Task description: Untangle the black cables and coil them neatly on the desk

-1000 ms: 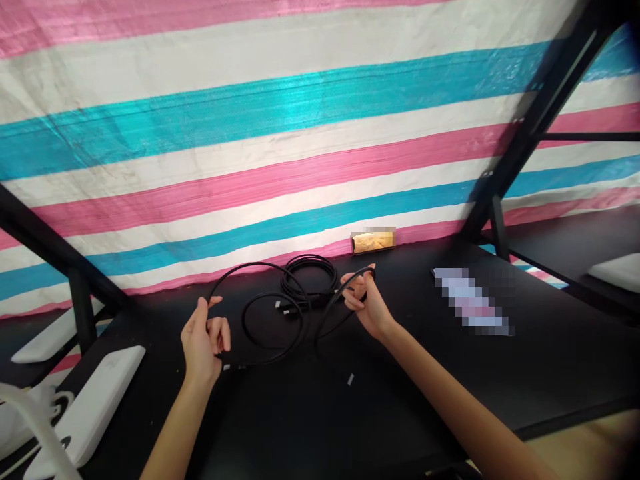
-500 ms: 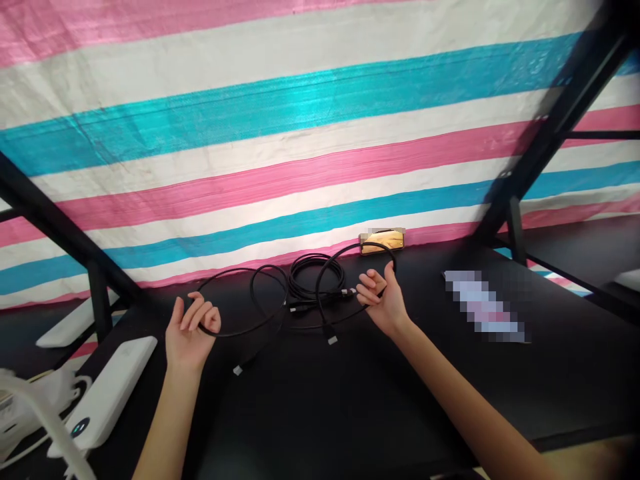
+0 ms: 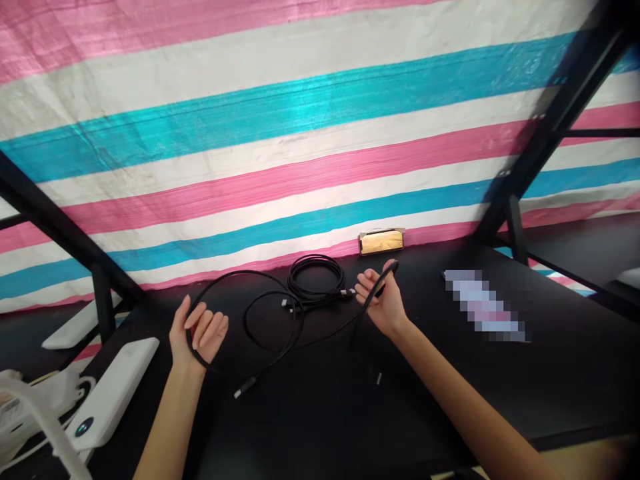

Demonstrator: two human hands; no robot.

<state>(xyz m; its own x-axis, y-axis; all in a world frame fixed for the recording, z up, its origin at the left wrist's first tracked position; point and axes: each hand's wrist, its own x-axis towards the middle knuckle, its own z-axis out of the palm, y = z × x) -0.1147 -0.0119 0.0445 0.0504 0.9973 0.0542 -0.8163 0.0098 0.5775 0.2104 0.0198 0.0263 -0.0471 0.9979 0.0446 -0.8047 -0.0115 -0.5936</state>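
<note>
A long black cable (image 3: 235, 273) runs in loose loops between my hands. My left hand (image 3: 203, 333), palm up with curled fingers, has the cable passing between its thumb and fingers. In my right hand (image 3: 381, 297), the cable is pinched near the thumb and arches down in front of the fingers. One light-tipped plug (image 3: 245, 387) lies low between the hands, nearer the left. A second metal plug tip (image 3: 379, 379) hangs below my right hand. Behind the loops, a coiled black cable (image 3: 325, 300) rests on the table with plug ends beside it.
A phone (image 3: 381, 243) leans at the back against the striped sheet (image 3: 300, 160). On the left of the black table (image 3: 310, 433) are a white power bank (image 3: 117, 393) and white cords (image 3: 45, 420). A blurred flat item (image 3: 483, 303) lies right. Dark frame bars (image 3: 545, 140) slant on both sides.
The cable's loop at my right hand has swung down and right, its plug dropping with it. My left hand has shifted slightly right, and its loop has widened.
</note>
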